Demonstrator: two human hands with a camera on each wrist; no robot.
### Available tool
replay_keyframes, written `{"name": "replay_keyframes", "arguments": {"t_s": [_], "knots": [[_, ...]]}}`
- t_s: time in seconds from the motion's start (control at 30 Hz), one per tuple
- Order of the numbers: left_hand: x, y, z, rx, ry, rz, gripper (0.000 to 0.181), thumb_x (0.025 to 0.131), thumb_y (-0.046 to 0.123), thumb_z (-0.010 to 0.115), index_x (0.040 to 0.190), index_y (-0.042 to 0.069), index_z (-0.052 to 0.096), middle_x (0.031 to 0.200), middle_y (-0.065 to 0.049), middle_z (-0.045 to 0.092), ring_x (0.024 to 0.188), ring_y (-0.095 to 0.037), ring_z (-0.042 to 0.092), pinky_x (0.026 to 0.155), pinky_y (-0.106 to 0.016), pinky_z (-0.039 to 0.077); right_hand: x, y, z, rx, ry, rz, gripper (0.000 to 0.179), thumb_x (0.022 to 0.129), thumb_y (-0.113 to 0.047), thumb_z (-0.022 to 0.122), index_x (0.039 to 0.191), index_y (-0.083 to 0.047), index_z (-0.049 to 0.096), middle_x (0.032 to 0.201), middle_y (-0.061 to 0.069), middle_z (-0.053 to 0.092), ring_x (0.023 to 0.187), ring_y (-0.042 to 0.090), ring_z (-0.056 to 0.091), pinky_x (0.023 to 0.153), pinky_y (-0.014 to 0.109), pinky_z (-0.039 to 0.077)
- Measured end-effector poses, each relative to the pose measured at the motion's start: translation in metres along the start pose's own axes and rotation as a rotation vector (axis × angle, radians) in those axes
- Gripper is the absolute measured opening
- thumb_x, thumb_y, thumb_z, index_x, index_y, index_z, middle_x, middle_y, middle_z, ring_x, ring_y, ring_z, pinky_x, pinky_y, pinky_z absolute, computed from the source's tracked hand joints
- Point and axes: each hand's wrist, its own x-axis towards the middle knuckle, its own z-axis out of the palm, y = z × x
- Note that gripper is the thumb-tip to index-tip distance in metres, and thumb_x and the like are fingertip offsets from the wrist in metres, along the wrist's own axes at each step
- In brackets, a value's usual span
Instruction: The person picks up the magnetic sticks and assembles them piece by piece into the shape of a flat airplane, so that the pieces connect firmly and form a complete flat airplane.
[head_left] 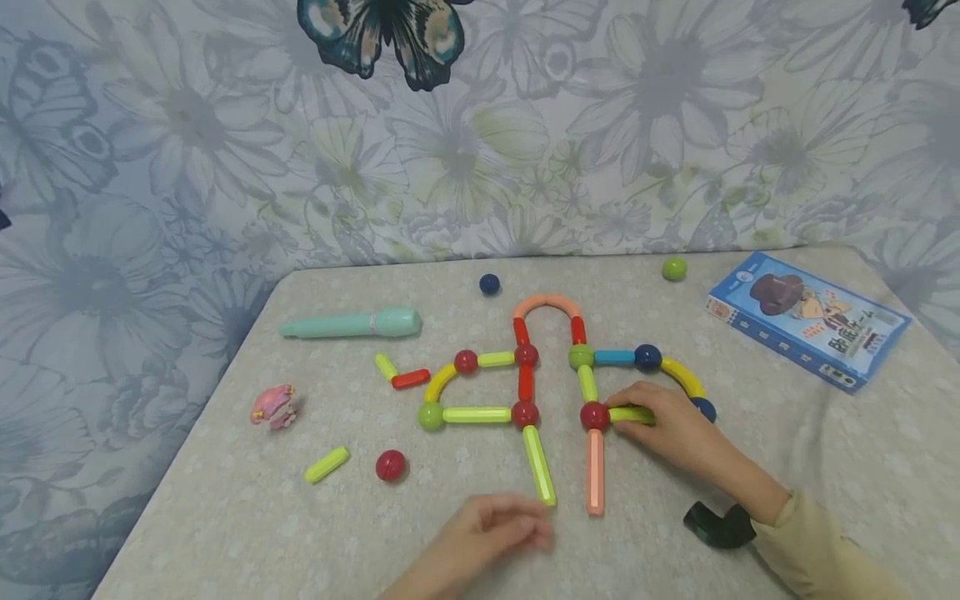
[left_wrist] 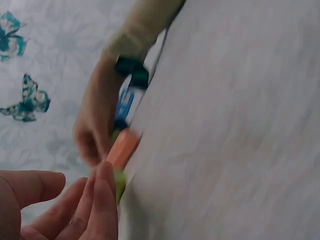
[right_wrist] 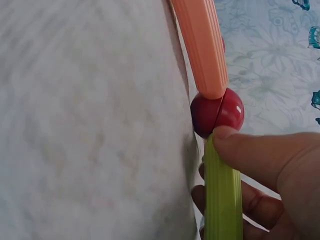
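My right hand (head_left: 671,425) pinches a yellow-green magnetic rod (right_wrist: 223,192) between thumb and fingers. One end of that rod meets a red ball (head_left: 595,415), from which an orange rod (head_left: 595,475) points toward me. A second yellow-green rod (head_left: 587,383) joins the red ball to a green ball (head_left: 581,357). My left hand (head_left: 495,533) holds nothing, its fingers loosely bent, close to the near end of another yellow-green rod (head_left: 539,467). The rods and balls form a figure with an orange arch (head_left: 547,302) on top and a loop on each side. My right hand partly covers the right loop.
Loose on the cloth-covered table (head_left: 247,517) lie a teal pen-like object (head_left: 352,323), a pink toy (head_left: 273,407), a red ball (head_left: 391,466), a short yellow-green rod (head_left: 327,464), a dark blue ball (head_left: 489,284) and a green ball (head_left: 674,268). A blue box (head_left: 810,321) lies at the right.
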Motion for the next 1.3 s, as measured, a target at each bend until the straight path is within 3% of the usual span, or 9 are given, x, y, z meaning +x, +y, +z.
{"name": "replay_keyframes", "arguments": {"t_s": [0.07, 0.13, 0.2, 0.27, 0.47, 0.7, 1.03, 1.3], "knots": [[0.005, 0.010, -0.017, 0.216, 0.138, 0.126, 0.029, 0.095, 0.016, 0.055, 0.119, 0.000, 0.060, 0.102, -0.011, 0.066, 0.093, -0.021, 0.063, 0.082, -0.032, 0.049, 0.001, 0.000, 0.001, -0.009, 0.020, 0.003, 0.027, 0.078, -0.010, 0.076, 0.104, -0.012, 0.069, 0.099, -0.002, 0.064, 0.090, 0.018, 0.055, 0.080, 0.041, 0.047], [0.014, 0.019, -0.030, 0.409, 0.259, 0.187, 0.029, 0.094, 0.018, 0.058, 0.116, 0.000, 0.061, 0.097, -0.008, 0.067, 0.087, -0.018, 0.064, 0.076, -0.031, 0.051, 0.003, 0.000, 0.003, -0.013, 0.039, 0.002, 0.027, 0.078, -0.009, 0.076, 0.103, -0.011, 0.069, 0.098, -0.002, 0.064, 0.089, 0.018, 0.055, 0.080, 0.041, 0.047], [0.023, 0.025, -0.039, 0.551, 0.308, 0.209, 0.031, 0.093, 0.020, 0.059, 0.116, -0.001, 0.062, 0.096, -0.005, 0.067, 0.082, -0.015, 0.064, 0.072, -0.031, 0.052, 0.003, 0.000, 0.005, -0.012, 0.051, -0.001, 0.026, 0.078, -0.008, 0.076, 0.103, -0.010, 0.069, 0.097, -0.001, 0.064, 0.090, 0.019, 0.056, 0.080, 0.042, 0.047], [0.032, 0.028, -0.042, 0.627, 0.317, 0.209, 0.033, 0.092, 0.023, 0.060, 0.115, -0.001, 0.063, 0.091, -0.003, 0.067, 0.076, -0.014, 0.064, 0.067, -0.029, 0.052, 0.004, 0.000, 0.006, -0.011, 0.058, -0.004, 0.026, 0.078, -0.007, 0.076, 0.103, -0.010, 0.069, 0.097, -0.001, 0.064, 0.090, 0.019, 0.056, 0.080, 0.042, 0.047], [0.050, 0.031, -0.042, 0.614, 0.308, 0.205, 0.029, 0.091, 0.023, 0.062, 0.105, -0.002, 0.066, 0.074, -0.003, 0.063, 0.063, -0.015, 0.063, 0.059, -0.028, 0.052, 0.005, -0.001, 0.006, -0.004, 0.060, -0.015, 0.025, 0.079, -0.007, 0.074, 0.104, -0.009, 0.069, 0.097, -0.002, 0.064, 0.090, 0.019, 0.057, 0.080, 0.042, 0.047], [0.061, 0.034, -0.047, 0.543, 0.307, 0.180, 0.022, 0.090, 0.019, 0.065, 0.096, -0.002, 0.070, 0.073, -0.006, 0.064, 0.061, -0.018, 0.064, 0.060, -0.030, 0.053, 0.004, -0.004, 0.006, -0.005, 0.050, -0.007, 0.026, 0.080, -0.008, 0.074, 0.104, -0.010, 0.069, 0.097, -0.003, 0.064, 0.091, 0.018, 0.057, 0.080, 0.042, 0.047], [0.070, 0.040, -0.051, 0.571, 0.340, 0.180, 0.019, 0.090, 0.017, 0.064, 0.095, 0.000, 0.070, 0.072, -0.004, 0.064, 0.061, -0.017, 0.063, 0.061, -0.029, 0.052, 0.010, -0.005, 0.008, -0.016, 0.078, -0.005, 0.026, 0.080, -0.007, 0.074, 0.105, -0.008, 0.068, 0.100, 0.001, 0.064, 0.094, 0.021, 0.058, 0.082, 0.043, 0.046], [0.079, 0.041, -0.049, 0.685, 0.414, 0.208, 0.030, 0.087, 0.034, 0.067, 0.076, 0.006, 0.071, 0.062, -0.001, 0.062, 0.053, -0.015, 0.060, 0.053, -0.027, 0.046, 0.021, -0.002, 0.009, -0.010, 0.110, -0.027, 0.025, 0.081, -0.006, 0.073, 0.105, -0.006, 0.069, 0.101, 0.004, 0.065, 0.096, 0.024, 0.058, 0.082, 0.044, 0.046]]}}
